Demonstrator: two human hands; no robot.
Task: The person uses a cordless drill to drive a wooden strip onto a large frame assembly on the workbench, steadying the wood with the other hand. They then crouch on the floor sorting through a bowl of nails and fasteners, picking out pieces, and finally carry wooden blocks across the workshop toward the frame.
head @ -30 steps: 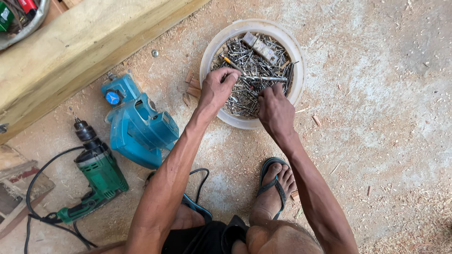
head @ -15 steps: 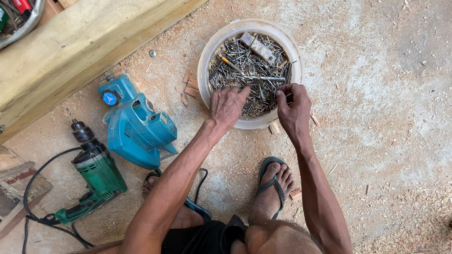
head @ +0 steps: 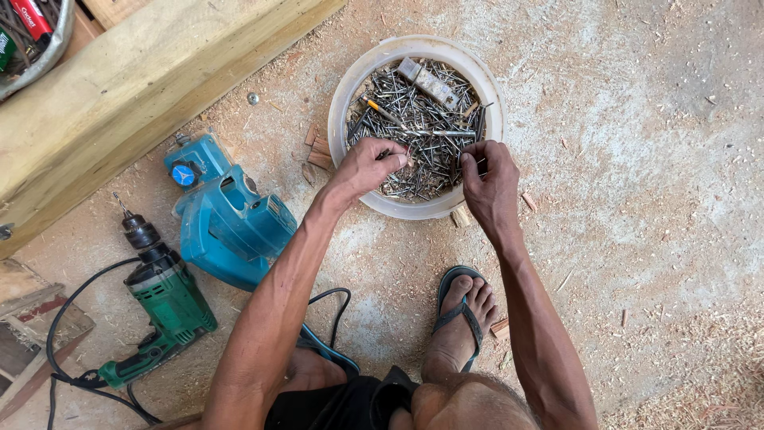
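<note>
Two hands of ours reach into the round white bowl (head: 344,95) that sits on the dusty concrete floor (head: 637,199), just ahead of our sandalled foot (head: 460,318). It is filled with a tangled heap of dark screws (head: 418,119), with a small grey rectangular piece (head: 428,81) lying on top near the far rim and a thin orange-tipped bit (head: 380,109) towards the left.

Our left hand (head: 368,166) hangs over the near left part of the bowl, its fingers curled together and pinched on what looks like one screw at the edge of the heap; the rest of the pile lies just beyond its fingertips. Our right hand (head: 487,179) sits at the near right rim, fingers bunched round a few dark screws (head: 476,162) that poke out between thumb and forefinger, so the heap lies directly ahead and to its left. The two hands are near each other but not touching, with screws showing between them.

Left of the bowl, well apart from both hands, a blue power tool (head: 227,219) lies on the floor, and beside it a green corded drill (head: 163,299) with its black cable looping back towards us. A thick pale timber beam (head: 135,87) runs diagonally across the upper left. Small wood chips (head: 316,147) lie just beside the bowl's left edge.
</note>
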